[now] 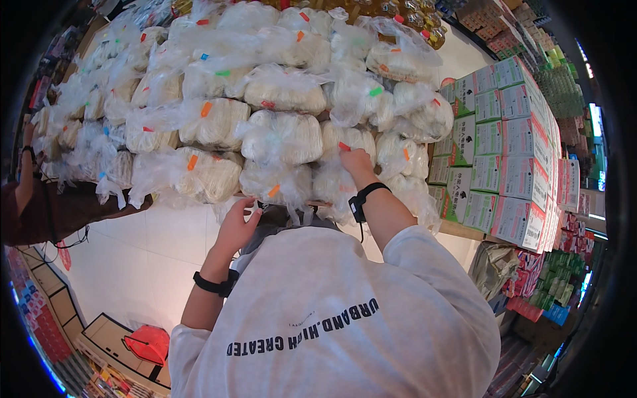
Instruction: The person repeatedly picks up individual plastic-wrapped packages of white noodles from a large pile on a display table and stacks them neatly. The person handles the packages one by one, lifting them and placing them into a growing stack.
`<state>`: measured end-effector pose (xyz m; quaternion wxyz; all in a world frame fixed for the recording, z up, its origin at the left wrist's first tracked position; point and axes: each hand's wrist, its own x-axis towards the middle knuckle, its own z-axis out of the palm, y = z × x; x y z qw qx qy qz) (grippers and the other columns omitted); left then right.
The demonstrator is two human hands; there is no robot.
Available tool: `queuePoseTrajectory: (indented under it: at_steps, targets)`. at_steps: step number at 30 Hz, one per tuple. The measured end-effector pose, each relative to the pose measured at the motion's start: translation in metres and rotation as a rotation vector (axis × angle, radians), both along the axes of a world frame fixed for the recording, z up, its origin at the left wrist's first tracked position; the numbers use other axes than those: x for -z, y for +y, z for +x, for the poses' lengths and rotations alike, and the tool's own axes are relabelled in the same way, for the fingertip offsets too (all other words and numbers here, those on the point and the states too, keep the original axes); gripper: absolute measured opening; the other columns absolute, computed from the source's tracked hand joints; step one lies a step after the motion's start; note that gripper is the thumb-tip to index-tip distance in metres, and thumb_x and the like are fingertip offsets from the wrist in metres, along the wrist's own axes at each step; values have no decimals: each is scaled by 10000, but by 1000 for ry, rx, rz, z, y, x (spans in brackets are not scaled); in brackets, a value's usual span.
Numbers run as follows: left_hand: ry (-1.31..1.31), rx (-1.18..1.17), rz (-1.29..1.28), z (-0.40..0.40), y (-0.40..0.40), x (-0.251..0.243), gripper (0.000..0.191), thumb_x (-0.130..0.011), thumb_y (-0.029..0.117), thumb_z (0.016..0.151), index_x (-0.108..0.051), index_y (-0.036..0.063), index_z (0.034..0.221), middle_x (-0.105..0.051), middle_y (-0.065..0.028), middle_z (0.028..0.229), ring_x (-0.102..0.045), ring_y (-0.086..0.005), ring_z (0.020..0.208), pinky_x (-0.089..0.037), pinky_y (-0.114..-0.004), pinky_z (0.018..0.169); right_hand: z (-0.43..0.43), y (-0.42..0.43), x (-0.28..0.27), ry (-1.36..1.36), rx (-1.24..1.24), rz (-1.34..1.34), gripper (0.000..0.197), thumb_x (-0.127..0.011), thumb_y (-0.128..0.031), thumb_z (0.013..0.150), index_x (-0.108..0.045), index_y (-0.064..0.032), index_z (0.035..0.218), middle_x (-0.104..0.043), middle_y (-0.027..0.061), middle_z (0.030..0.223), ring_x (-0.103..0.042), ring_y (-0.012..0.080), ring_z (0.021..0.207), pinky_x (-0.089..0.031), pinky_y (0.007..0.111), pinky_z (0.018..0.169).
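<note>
Rows of clear plastic bags of pale noodle bundles (286,137) are piled before me, many tied with coloured tape tags. My right hand (357,163) reaches over the front rows, its fingertips pinched at a red tape tag (344,147) on one noodle bag (343,135). What the curled fingers cover below the tag is hidden. Nothing is in my left hand (240,225), which hovers by the pile's front edge with thumb and fingers apart. Nearest to it are a noodle bag with an orange tag (206,176) and another bag (276,181) at its right.
Printed cartons (490,149) are stacked at the right of the pile. Bottles of yellow oil (413,20) stand behind it. Another person's arm (25,171) is at the far left. A red basket (148,344) rests at lower left, beyond the pale tiled floor (144,258).
</note>
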<state>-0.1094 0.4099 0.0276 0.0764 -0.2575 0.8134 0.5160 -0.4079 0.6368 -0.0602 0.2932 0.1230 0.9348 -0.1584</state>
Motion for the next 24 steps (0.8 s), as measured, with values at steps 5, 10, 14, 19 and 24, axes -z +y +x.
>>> queuePoseTrajectory:
  at_steps: [5,10,14,19,24]
  targets:
    - [340,200,-253,-36,4,-4,428,-655,191,897,-558,23,1278,-599,-168,1271,-601,-343,1118,-488,-407,954,-21,14,17,-35,-89,-139,572,-703,-393,801,-663,65,1142,-672,270,1089,-671,377,1010,-532,427,839]
    - [418,480,-669,-110,20,12,550,-647,243,866,-495,74,1366,-411,-152,1501,-393,-340,1390,-306,-530,1141,-29,29,17,-128,299,-644,402,-674,-279,816,-661,75,1005,-689,168,902,-680,283,781,-525,394,662]
    - [183,517,-883,-134,5,32,635,-658,279,849,-438,175,1436,-323,-113,1566,-307,-327,1450,-196,-607,1168,-25,40,1,-117,402,-850,271,-637,-202,835,-636,56,916,-646,101,829,-624,215,703,-504,379,634]
    - [81,421,-849,-130,-29,45,694,-666,265,838,-390,298,1473,-345,-85,1552,-322,-316,1443,-188,-620,1164,-18,45,-20,54,485,-942,197,-623,-182,842,-621,13,870,-604,62,769,-587,186,672,-481,354,621]
    - [112,468,-858,-133,-40,46,698,-672,292,855,-371,305,1484,-343,-86,1552,-322,-309,1443,-202,-621,1157,-6,56,-56,71,350,-936,125,-625,-165,833,-605,-45,808,-579,34,749,-534,137,648,-434,312,585]
